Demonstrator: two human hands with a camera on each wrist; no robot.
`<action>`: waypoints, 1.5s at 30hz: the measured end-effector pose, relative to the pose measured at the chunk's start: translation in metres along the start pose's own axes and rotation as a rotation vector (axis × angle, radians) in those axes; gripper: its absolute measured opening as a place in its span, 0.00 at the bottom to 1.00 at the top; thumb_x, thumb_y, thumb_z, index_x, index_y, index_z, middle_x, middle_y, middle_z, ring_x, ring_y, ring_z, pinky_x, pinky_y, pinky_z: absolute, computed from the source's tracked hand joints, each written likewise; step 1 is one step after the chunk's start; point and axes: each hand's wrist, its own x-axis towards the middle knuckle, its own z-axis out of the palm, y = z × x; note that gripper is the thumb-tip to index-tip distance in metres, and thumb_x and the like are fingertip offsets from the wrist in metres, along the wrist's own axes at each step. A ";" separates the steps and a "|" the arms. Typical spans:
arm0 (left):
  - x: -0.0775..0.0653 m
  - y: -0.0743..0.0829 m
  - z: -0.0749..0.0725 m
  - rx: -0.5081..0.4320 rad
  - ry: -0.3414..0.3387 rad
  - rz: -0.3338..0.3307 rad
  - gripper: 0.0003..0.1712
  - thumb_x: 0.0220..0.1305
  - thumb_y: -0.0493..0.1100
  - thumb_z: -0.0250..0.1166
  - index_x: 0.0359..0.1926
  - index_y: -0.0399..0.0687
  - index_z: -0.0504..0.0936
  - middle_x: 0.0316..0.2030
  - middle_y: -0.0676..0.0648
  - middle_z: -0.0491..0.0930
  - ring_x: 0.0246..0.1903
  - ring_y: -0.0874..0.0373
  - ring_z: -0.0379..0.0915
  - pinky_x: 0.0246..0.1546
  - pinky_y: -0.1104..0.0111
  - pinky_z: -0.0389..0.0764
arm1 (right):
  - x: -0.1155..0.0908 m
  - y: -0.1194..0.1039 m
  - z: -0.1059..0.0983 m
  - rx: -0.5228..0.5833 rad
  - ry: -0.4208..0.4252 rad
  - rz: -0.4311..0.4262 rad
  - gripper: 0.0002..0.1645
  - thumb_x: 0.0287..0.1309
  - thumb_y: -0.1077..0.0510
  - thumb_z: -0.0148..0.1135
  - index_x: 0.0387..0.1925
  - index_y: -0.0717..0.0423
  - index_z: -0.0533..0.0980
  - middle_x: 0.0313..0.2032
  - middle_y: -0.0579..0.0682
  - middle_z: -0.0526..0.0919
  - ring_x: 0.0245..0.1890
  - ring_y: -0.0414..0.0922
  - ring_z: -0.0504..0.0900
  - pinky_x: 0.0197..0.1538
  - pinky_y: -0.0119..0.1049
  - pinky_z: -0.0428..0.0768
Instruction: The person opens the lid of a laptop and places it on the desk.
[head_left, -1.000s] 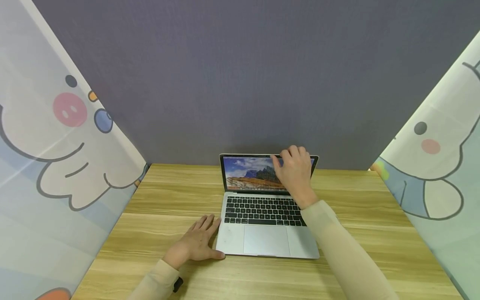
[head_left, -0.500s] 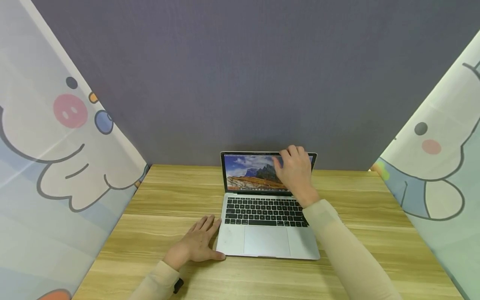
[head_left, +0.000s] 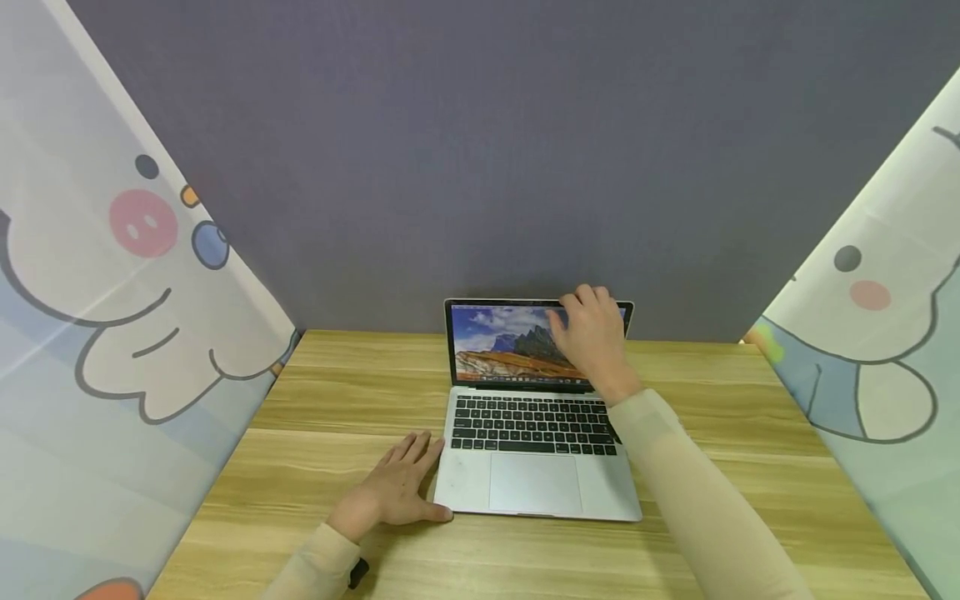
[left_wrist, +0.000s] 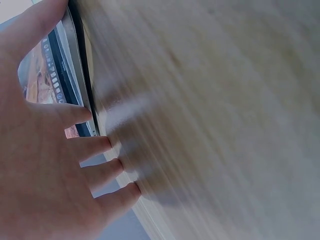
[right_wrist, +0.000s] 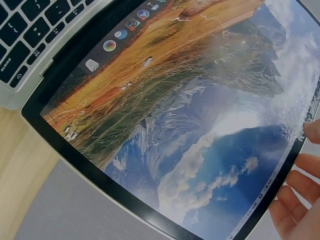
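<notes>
A silver laptop stands unfolded on the wooden table, its lit screen showing a mountain wallpaper. At the right part of the screen's top edge, my right hand holds the lid. Its thumb lies on the front bezel in the right wrist view, and the other fingers reach over the edge. My left hand rests beside the laptop's left side with fingers spread on the tabletop. Its thumb reaches the front left corner of the base. In the left wrist view the left hand has its fingertips down on the wood.
A grey partition rises right behind the table, close to the laptop lid. Cartoon-printed curtains flank both sides, the left curtain and the right curtain. A small black item shows at the left cuff.
The laptop screen has tilted further back and its picture looks brighter. My right hand has moved slightly up and away with the lid's top edge. The left hand stays put.
</notes>
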 end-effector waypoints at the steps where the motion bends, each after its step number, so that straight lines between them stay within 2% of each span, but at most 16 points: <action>1: 0.000 0.000 0.000 0.001 0.001 0.000 0.66 0.51 0.75 0.70 0.80 0.45 0.55 0.78 0.35 0.49 0.77 0.35 0.43 0.72 0.38 0.53 | 0.000 0.000 0.000 -0.003 -0.004 0.001 0.17 0.61 0.53 0.73 0.36 0.66 0.84 0.32 0.60 0.80 0.33 0.59 0.76 0.42 0.53 0.78; 19: 0.000 -0.001 0.001 -0.004 0.007 0.005 0.66 0.51 0.76 0.69 0.80 0.45 0.56 0.78 0.34 0.49 0.77 0.35 0.43 0.72 0.38 0.53 | 0.002 0.004 0.007 -0.056 -0.178 0.045 0.19 0.62 0.53 0.71 0.45 0.67 0.83 0.40 0.60 0.80 0.41 0.58 0.76 0.51 0.51 0.77; 25: 0.000 -0.001 0.002 -0.006 0.007 0.004 0.66 0.51 0.76 0.69 0.80 0.45 0.55 0.78 0.34 0.49 0.77 0.35 0.42 0.72 0.38 0.52 | 0.004 0.005 0.007 -0.037 -0.215 0.055 0.22 0.63 0.51 0.70 0.46 0.67 0.83 0.40 0.61 0.80 0.42 0.59 0.75 0.51 0.52 0.76; 30: -0.001 0.000 0.001 -0.010 0.012 0.008 0.66 0.51 0.75 0.70 0.80 0.45 0.55 0.78 0.34 0.49 0.77 0.35 0.43 0.72 0.38 0.53 | 0.008 0.006 0.008 -0.012 -0.301 0.112 0.28 0.68 0.42 0.63 0.47 0.66 0.82 0.42 0.61 0.79 0.45 0.60 0.74 0.53 0.53 0.75; 35: -0.001 0.000 0.001 -0.011 0.014 0.008 0.66 0.51 0.75 0.70 0.80 0.44 0.55 0.78 0.34 0.49 0.77 0.35 0.43 0.72 0.38 0.53 | 0.011 0.007 0.010 0.006 -0.388 0.154 0.31 0.71 0.41 0.57 0.50 0.67 0.81 0.46 0.62 0.77 0.49 0.60 0.73 0.56 0.54 0.73; 45: 0.000 -0.001 0.003 -0.016 0.010 0.002 0.66 0.51 0.76 0.69 0.80 0.45 0.55 0.78 0.35 0.49 0.77 0.36 0.42 0.72 0.38 0.52 | 0.013 0.007 0.014 0.044 -0.459 0.207 0.36 0.73 0.38 0.50 0.58 0.67 0.77 0.53 0.64 0.74 0.54 0.62 0.70 0.58 0.56 0.72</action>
